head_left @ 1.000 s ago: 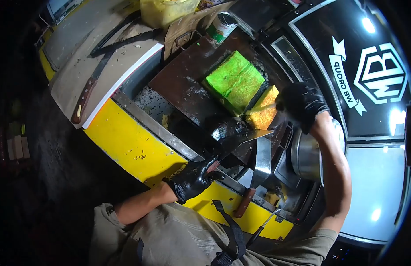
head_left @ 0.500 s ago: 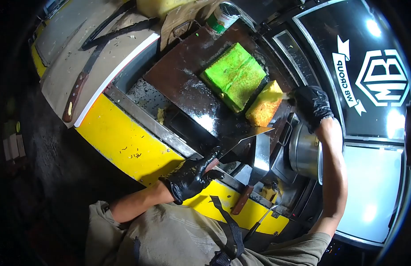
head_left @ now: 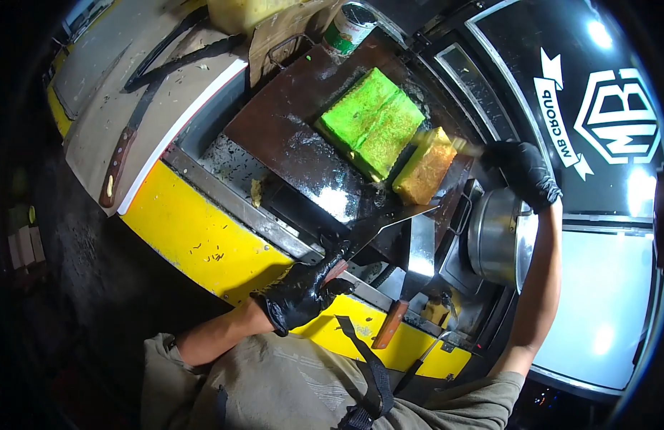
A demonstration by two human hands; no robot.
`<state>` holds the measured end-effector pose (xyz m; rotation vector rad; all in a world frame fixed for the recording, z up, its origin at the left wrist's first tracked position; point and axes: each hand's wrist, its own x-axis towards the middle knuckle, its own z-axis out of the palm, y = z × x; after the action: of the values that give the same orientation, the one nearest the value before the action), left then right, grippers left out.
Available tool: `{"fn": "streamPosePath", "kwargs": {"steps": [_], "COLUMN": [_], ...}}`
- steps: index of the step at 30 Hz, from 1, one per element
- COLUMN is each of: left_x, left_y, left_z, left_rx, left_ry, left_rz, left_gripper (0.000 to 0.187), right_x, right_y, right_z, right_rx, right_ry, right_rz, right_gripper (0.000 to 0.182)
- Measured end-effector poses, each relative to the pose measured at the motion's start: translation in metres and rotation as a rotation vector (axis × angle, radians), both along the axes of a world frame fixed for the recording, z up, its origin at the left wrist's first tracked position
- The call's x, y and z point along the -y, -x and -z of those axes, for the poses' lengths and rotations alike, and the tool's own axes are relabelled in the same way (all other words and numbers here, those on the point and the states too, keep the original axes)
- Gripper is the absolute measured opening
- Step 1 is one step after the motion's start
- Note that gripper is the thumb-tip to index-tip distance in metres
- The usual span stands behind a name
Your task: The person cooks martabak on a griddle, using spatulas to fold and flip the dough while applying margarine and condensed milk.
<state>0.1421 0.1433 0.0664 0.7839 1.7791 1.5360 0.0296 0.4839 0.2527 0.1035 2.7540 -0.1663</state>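
Note:
My left hand [head_left: 303, 290], in a black glove, is closed around the reddish handle of a metal spatula [head_left: 386, 222]. The spatula's blade reaches to the near end of a yellow-brown block of bread [head_left: 424, 168] on a dark griddle [head_left: 274, 129]. In its black glove, my right hand [head_left: 522, 172] grips what looks like a brush [head_left: 461, 147], smeared by motion, whose pale yellow head is at the right upper side of that bread. Beside it on the griddle lies a bigger green bread block [head_left: 375, 122], browned in patches and split along the middle.
A second spatula [head_left: 420, 251] with a wooden handle lies by the griddle's near corner. A metal pot [head_left: 497, 236] stands at right, a labelled can [head_left: 348, 30] at the back. On the left board rests a long knife [head_left: 120, 161] near black tongs [head_left: 192, 50].
My right hand has moved slightly right and down, and the yellow bread block appears more upright, with its browned face showing. My left hand keeps its hold on the spatula. The view has shifted slightly.

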Motion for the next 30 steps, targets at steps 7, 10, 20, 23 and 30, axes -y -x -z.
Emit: {"fn": "streamPosePath", "kwargs": {"steps": [7,10,20,23,30], "left_x": [-0.001,-0.002,0.002,0.008,0.063], "left_y": [-0.009,-0.006,-0.001,-0.001,0.004], "left_z": [0.018,0.012,0.002,0.004,0.005], "left_rx": [0.027,0.103,0.126,0.080,-0.239], "left_ry": [-0.069,-0.094,-0.074,-0.092,0.210], "left_rz": [-0.070,-0.073,0.016,0.031,0.011], "left_gripper": [0.049,0.050,0.059,0.061,0.041], "right_x": [-0.075,-0.108,-0.109,-0.090,-0.035], "right_y": [-0.011,-0.018,-0.032,-0.045,-0.134], "right_z": [0.049,0.080,0.073,0.069,0.037], "right_rx": [-0.214,-0.225,-0.167,-0.311,-0.557], "right_ry": [-0.202,-0.075,-0.221,-0.396,0.041], "right_rz": [0.015,0.085,0.042,0.033,0.225], "right_gripper": [0.019,0.022,0.029,0.025,0.030]}}
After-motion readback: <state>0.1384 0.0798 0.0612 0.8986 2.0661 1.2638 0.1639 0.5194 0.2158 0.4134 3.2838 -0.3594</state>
